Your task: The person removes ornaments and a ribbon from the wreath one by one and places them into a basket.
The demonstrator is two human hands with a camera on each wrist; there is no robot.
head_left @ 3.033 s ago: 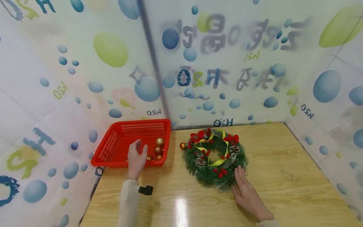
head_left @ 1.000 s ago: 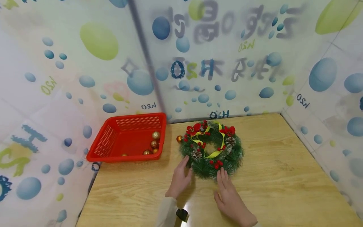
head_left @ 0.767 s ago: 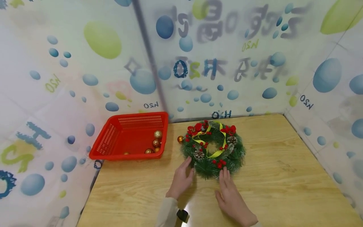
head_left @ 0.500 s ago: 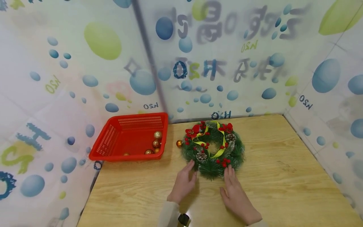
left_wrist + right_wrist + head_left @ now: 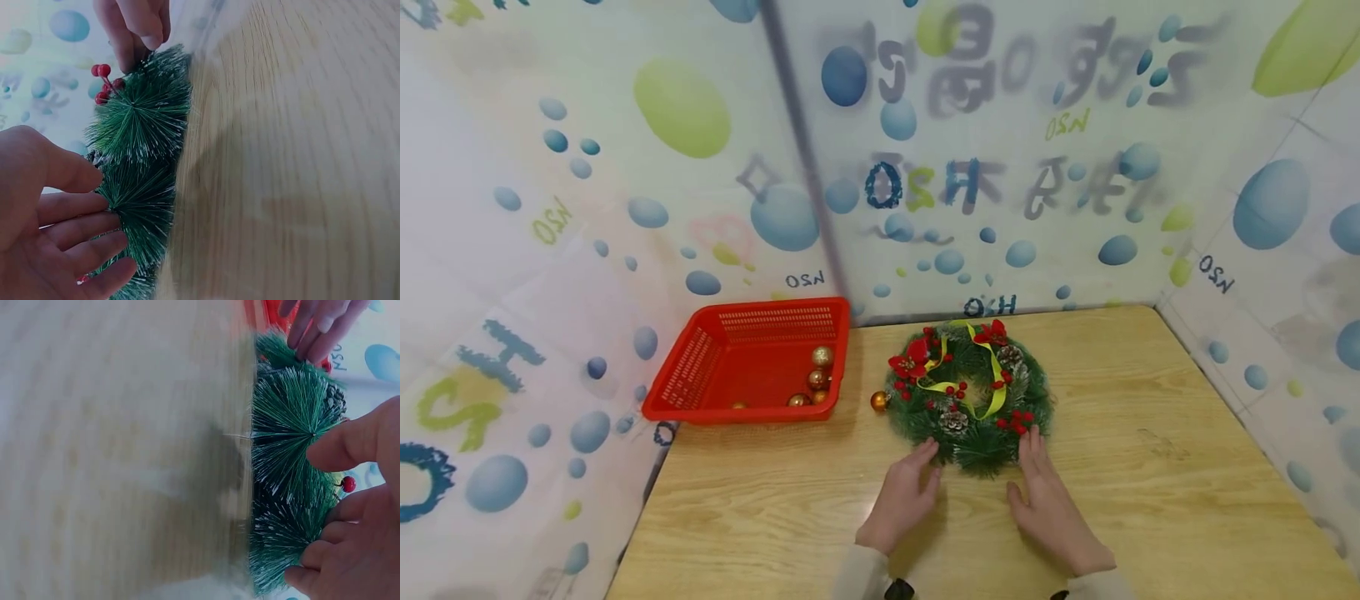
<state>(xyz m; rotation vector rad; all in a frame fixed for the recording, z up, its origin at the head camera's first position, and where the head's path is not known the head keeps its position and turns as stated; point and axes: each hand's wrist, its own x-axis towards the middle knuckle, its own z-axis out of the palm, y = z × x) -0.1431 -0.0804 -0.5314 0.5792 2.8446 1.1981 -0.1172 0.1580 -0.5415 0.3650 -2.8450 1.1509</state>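
Note:
A green Christmas wreath (image 5: 980, 452) lies on the table, trimmed with red flowers, berries, pinecones and a yellow ribbon. An orange-gold ball ornament (image 5: 879, 402) sits at its left edge. My left hand (image 5: 901, 500) touches the wreath's front left side, its fingers extended against the needles in the left wrist view. Across from it, my right hand (image 5: 1054, 504) has its fingertips at the front right edge, beside a cluster of red berries (image 5: 1017, 422). In the right wrist view its fingers bend slightly along the needles, thumb apart.
A red plastic basket (image 5: 730, 417) stands at the back left, with several gold ball ornaments (image 5: 817, 379) mostly toward its right side. Patterned sheeting (image 5: 1000, 125) walls the wooden table (image 5: 1165, 492) at the back and both sides.
My left hand has come from over the basket to the wreath. The wreath has turned counter-clockwise between my hands, its left flower and the orange-gold ball shifting toward me.

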